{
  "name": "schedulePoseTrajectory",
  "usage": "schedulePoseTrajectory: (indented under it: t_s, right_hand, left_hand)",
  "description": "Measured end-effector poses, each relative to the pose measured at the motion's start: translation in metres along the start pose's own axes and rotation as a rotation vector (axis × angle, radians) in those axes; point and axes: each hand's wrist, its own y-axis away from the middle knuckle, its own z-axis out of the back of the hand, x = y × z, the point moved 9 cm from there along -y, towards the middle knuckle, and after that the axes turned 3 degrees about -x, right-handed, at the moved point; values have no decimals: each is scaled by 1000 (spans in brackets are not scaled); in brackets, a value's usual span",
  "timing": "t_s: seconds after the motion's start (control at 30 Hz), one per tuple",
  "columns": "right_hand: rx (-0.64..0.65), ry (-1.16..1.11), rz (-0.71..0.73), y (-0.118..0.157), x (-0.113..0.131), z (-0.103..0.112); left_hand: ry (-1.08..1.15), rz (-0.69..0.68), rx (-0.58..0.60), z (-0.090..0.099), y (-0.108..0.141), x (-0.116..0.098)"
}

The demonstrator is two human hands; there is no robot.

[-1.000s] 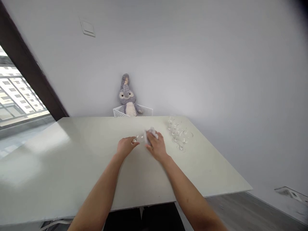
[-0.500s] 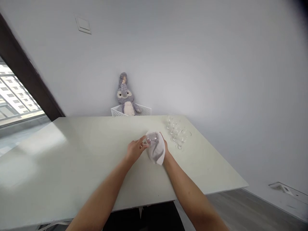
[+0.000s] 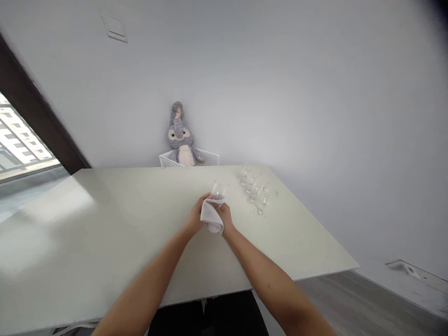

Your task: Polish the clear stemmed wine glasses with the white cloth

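Between my two hands is a clear stemmed wine glass (image 3: pixel 219 188), its bowl pointing away from me above a white cloth (image 3: pixel 211 215). The cloth is folded round the lower part of the glass and hides the stem and foot. My left hand (image 3: pixel 196 216) is closed at the left side, fingers round the glass and the cloth edge. From the right, my right hand (image 3: pixel 225 216) pinches the cloth against the glass just below the bowl. Several similar wine glasses (image 3: pixel 266 195) stand in a group to the right of my hands.
The white table (image 3: pixel 122 242) reaches to the wall. Behind its far edge, a grey plush toy (image 3: pixel 180 135) sits in a white perforated basket (image 3: pixel 210 158). A dark-framed window (image 3: pixel 17 135) is at the left. The table's right edge slants close past the glasses.
The glass bowl has come out of the cloth and now points away from me. The cloth has moved down to the lower part of the glass. My right hand has shifted left.
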Motion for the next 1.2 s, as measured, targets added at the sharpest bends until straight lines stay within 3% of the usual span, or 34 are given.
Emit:
schedulePoseTrajectory:
  t_s: [0.07, 0.17, 0.23, 0.33, 0.43, 0.53, 0.63, 0.8, 0.9, 1.0, 1.13, 1.2]
  right_hand:
    - [-11, 213, 84, 1, 10, 3]
    - [54, 536, 117, 4, 14, -2]
    - [130, 592, 101, 7, 12, -9]
    - [376, 317, -21, 16, 4, -26]
    - [689, -94, -281, 41, -6, -46]
    - [806, -266, -392, 56, -5, -53]
    - [763, -63, -274, 49, -2, -49]
    - [296, 857, 240, 19, 27, -25]
    - [165, 1102, 400, 21, 40, -28]
    - [156, 972, 320, 17, 34, -24]
    - [263, 392, -15, 5, 5, -13]
    - [256, 82, -179, 2, -8, -9]
  left_hand:
    - [128, 83, 55, -2, -2, 1]
    - [207, 136, 35, 2, -5, 1]
    - [207, 163, 35, 4, -6, 3]
    - [240, 203, 101, 7, -6, 6]
    - [371, 220, 292, 3, -2, 3]
    - [448, 195, 390, 4, 1, -2]
    - [413, 197, 297, 10, -4, 2]
    - [358, 235, -96, 31, -14, 21]
    - [404, 210, -265, 41, -13, 24]
    - [433, 156, -241, 37, -10, 15]
    - [425, 81, -25, 15, -5, -5]
    - [433, 46, 72, 5, -4, -12]
